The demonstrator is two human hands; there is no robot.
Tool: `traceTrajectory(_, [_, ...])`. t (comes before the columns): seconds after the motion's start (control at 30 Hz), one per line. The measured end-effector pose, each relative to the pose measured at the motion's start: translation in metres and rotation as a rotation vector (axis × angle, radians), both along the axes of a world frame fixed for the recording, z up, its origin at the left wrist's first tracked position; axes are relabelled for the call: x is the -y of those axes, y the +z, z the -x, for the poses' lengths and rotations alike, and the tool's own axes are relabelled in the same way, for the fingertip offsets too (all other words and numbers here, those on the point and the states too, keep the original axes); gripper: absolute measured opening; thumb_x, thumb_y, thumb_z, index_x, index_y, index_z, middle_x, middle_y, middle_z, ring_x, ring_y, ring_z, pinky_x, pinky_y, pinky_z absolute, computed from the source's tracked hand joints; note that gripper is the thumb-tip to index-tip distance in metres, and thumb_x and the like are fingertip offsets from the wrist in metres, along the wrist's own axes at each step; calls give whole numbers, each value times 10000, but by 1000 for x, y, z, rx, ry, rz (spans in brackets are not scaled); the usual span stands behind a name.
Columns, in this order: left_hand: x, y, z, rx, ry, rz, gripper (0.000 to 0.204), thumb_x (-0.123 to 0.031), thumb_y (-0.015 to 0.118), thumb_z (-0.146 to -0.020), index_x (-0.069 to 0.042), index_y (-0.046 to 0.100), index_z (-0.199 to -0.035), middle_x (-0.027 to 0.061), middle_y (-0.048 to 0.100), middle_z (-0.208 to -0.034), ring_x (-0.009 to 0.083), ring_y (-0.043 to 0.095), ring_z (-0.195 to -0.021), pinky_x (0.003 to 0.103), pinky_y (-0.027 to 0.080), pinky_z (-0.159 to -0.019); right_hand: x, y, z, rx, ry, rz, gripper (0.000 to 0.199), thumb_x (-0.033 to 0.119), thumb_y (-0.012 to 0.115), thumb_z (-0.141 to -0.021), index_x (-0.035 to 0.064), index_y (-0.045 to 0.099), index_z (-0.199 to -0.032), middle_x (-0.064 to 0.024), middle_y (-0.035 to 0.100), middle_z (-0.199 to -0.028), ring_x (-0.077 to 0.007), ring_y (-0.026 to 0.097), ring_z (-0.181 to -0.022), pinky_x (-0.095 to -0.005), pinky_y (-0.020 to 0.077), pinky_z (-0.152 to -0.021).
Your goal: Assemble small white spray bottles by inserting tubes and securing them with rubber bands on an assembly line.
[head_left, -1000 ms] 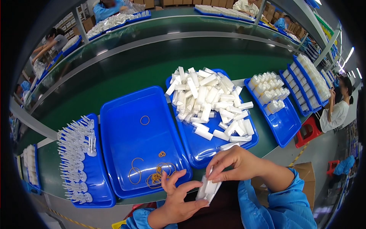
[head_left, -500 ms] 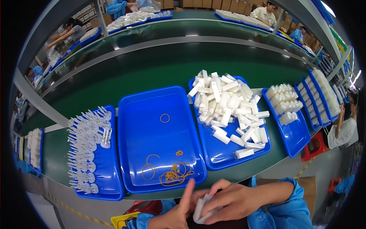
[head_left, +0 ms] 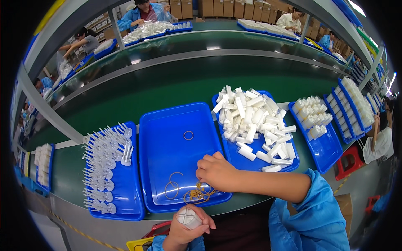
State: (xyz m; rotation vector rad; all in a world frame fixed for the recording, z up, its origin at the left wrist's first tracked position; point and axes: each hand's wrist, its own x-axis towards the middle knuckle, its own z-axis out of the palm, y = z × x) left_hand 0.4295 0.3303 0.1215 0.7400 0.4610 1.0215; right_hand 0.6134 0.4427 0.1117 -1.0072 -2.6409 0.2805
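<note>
My left hand (head_left: 187,229), low in front of the blue trays, is closed around a bundle of white wedge-shaped pieces (head_left: 188,217). Their ends meet in a round shape facing up. Over the front of the middle blue tray (head_left: 167,113) is my right hand (head_left: 217,170), its fingers curled downward above a tangle of tan rubber bands (head_left: 197,195). The fingertips are hidden, so what they pinch cannot be made out. A single rubber band (head_left: 188,135) lies farther back in that tray, and a larger loose loop (head_left: 171,190) lies left of the tangle.
Left is a blue tray of clear plastic pieces with prongs (head_left: 102,167). Right, another tray holds a heap of wrapped white blocks (head_left: 251,117); beyond it, a tray has banded bundles (head_left: 312,113). A metal frame bar (head_left: 50,104) stands at left. People work across the green bench.
My right hand has left the white bundle and moved forward over the rubber bands. My left hand now holds the bundle alone, lower and farther left. The view has shifted slightly.
</note>
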Motion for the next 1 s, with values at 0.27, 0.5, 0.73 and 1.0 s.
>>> traceTrajectory(0.27, [-14, 1, -3, -102, 358, -21, 265, 114, 597, -708, 15, 456, -909, 172, 526, -926, 202, 596, -652, 268, 489, -474, 6, 18, 0, -141, 31, -153, 111, 127, 589, -728, 91, 555, -827, -23, 558, -843, -203, 513, -890, -352, 327, -749])
traceTrajectory(0.5, [-26, 10, -9, 252, -176, 75, 297, 65, 632, -699, -14, 476, -939, 188, 472, -1041, 200, 587, -649, 248, 458, -455, 35, 48, -18, -310, 69, -168, 153, 126, 586, -736, 76, 549, -875, -40, 556, -855, -232, 521, -863, -358, 349, -743])
traceTrajectory(0.73, [-17, 10, -12, -110, -240, -215, 605, 18, 685, -699, -33, 354, -1202, 116, 473, -966, 173, 557, -742, 260, 457, -619, 62, 45, -51, -1096, -45, 959, 221, 241, 449, -923, 31, 516, -947, -34, 526, -823, -196, 507, -828, -348, 371, -779])
traceTrajectory(1.0, [-23, 2, -42, -749, 54, -581, 1168, 24, 678, -696, -146, -258, -1374, 96, 504, -853, 157, 529, -726, 276, 434, -680, 93, 88, -57, -443, 390, 624, 367, 164, 502, -896, -53, 507, -1191, -95, 583, -773, -210, 590, -660, -352, 492, -659])
